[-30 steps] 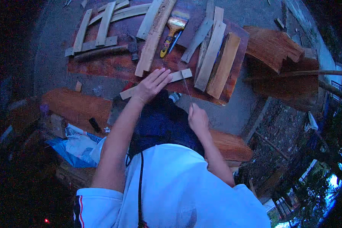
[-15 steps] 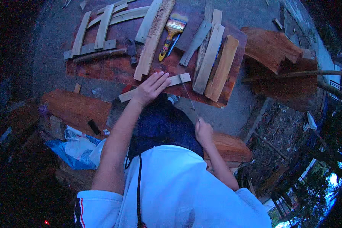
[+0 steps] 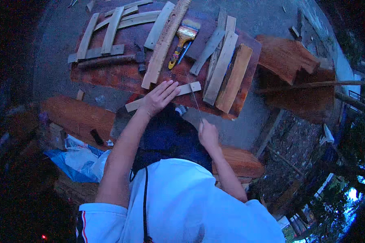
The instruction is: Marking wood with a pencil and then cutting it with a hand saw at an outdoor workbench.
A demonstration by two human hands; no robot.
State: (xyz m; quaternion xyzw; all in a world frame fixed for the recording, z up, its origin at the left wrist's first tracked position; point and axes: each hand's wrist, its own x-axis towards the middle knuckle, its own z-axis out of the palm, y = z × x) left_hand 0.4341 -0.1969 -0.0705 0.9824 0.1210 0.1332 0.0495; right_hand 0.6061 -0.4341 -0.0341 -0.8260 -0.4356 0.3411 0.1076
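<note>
A short pale wooden strip (image 3: pixel 185 88) lies at the near edge of the red-brown board (image 3: pixel 109 77). My left hand (image 3: pixel 161 97) lies flat across the strip, fingers stretched out and pressing on it. My right hand (image 3: pixel 209 133) is closed around the handle of a handsaw (image 3: pixel 196 101), whose thin blade shows nearly edge-on. The blade crosses the strip close to its right end. Most of the handle is hidden in my fist.
Several wooden slats (image 3: pixel 221 67) lie along the board, beside a yellow-handled paintbrush (image 3: pixel 181 40) and a hammer (image 3: pixel 140 60). Brown wooden planks (image 3: pixel 79 115) lie left of my legs, near a blue-and-white plastic bag (image 3: pixel 79 160). More brown sheets (image 3: pixel 288 56) lie at right.
My right hand has moved forward and left, and the saw blade now reaches farther past the strip. My left hand keeps its place on the strip. The view has shifted slightly.
</note>
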